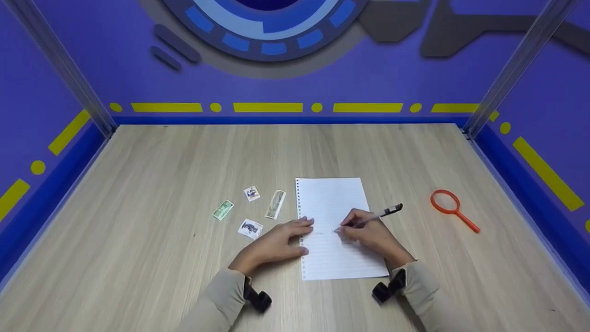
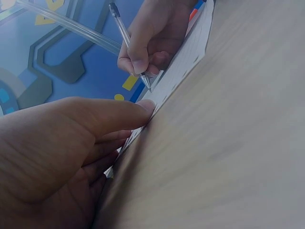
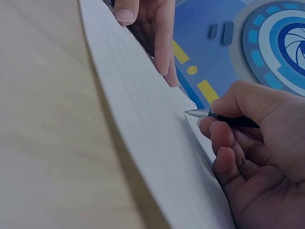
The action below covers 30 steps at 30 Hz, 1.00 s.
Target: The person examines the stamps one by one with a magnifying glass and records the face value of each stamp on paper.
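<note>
A lined sheet of paper (image 1: 339,198) with punched holes down its left edge lies on the table. My right hand (image 1: 371,233) grips a pen (image 1: 385,212), its tip on or just above the sheet near the middle. Faint handwriting shows on a line to the left of the tip. The right wrist view shows the pen's silver tip (image 3: 196,112) between thumb and fingers. My left hand (image 1: 276,242) rests along the sheet's left edge, fingers extended and thumb on the paper, as the left wrist view also shows (image 2: 71,143).
Several stamps lie left of the paper: a green one (image 1: 223,210), a small one (image 1: 252,193), a long one (image 1: 275,204) and a dark-pictured one (image 1: 250,228). On the right lies an orange magnifying glass (image 1: 468,221). Blue-purple panels (image 1: 276,92) enclose the wooden table (image 1: 152,184).
</note>
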Tool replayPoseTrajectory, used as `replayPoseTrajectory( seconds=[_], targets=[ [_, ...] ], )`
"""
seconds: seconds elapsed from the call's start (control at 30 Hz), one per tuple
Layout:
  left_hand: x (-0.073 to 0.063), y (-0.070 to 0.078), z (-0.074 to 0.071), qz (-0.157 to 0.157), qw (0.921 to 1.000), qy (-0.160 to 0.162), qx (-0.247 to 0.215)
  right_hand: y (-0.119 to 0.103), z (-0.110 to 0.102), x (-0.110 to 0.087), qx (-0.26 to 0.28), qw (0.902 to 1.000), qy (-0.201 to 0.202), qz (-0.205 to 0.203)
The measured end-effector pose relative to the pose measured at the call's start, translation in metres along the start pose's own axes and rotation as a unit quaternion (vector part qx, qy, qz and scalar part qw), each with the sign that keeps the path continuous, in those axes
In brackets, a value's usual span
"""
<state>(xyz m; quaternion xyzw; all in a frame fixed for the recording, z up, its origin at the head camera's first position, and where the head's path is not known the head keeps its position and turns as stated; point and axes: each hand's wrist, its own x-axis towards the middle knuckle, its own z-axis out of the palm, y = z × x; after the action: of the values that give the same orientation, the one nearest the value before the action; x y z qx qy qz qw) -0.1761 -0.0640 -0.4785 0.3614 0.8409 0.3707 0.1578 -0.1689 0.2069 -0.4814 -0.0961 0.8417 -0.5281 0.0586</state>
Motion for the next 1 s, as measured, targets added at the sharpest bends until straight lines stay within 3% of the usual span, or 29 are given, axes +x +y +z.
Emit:
replayPoseTrajectory(
  seconds=[0.3,0.6,1.0],
  targets=[
    [0.001,-0.001,0.001,-0.003,1.0000,0.004,0.002,-0.004,0.002,0.000,-0.021,0.9997,0.010,0.010],
    [0.001,0.000,0.001,0.005,0.9999,0.006,0.009,-0.032,-0.002,-0.010,0.007,0.9999,-0.010,-0.006],
    [0.001,0.000,0.001,-0.001,1.0000,0.003,0.006,-0.027,-0.002,-0.008,-0.003,1.0000,-0.007,-0.002]
  ],
)
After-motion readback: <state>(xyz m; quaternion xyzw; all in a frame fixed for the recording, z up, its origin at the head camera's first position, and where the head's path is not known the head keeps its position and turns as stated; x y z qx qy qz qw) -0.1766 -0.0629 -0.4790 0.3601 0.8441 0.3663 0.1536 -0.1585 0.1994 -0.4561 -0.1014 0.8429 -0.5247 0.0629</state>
